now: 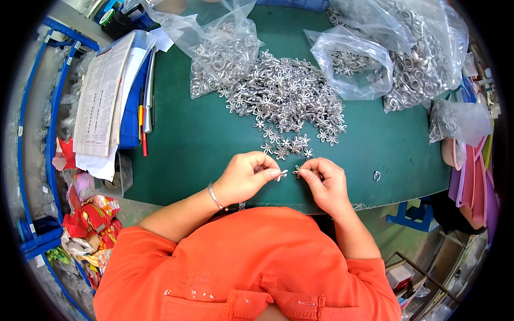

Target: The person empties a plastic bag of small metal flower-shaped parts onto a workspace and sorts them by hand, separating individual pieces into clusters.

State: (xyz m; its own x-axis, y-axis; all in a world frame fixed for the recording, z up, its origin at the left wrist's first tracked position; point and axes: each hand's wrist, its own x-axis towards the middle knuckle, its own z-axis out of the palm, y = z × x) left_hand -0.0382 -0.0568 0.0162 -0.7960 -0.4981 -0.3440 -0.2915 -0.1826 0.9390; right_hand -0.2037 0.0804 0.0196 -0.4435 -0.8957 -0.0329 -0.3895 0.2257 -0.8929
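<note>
Over the near edge of the green table [176, 176], both hands meet close together, each pinching a small piece. My left hand [249, 175] is closed on a small silver metal flower [281, 174] between thumb and forefinger; its shape is partly hidden. Just to the right, my right hand [325, 184] pinches another silver metal flower [296, 172], its open loop petals showing. A narrow gap separates the two. Beyond the hands lies a big heap of the same silver flowers [289, 91], with several loose ones trailing toward me.
Clear plastic bags of silver metal parts stand at the back left [227, 53] and back right [415, 69]. A newspaper [101, 96] rests on a blue tray at the left, beside pens [142, 120]. One loose piece [377, 176] lies at the right. A blue stool [415, 214] stands below.
</note>
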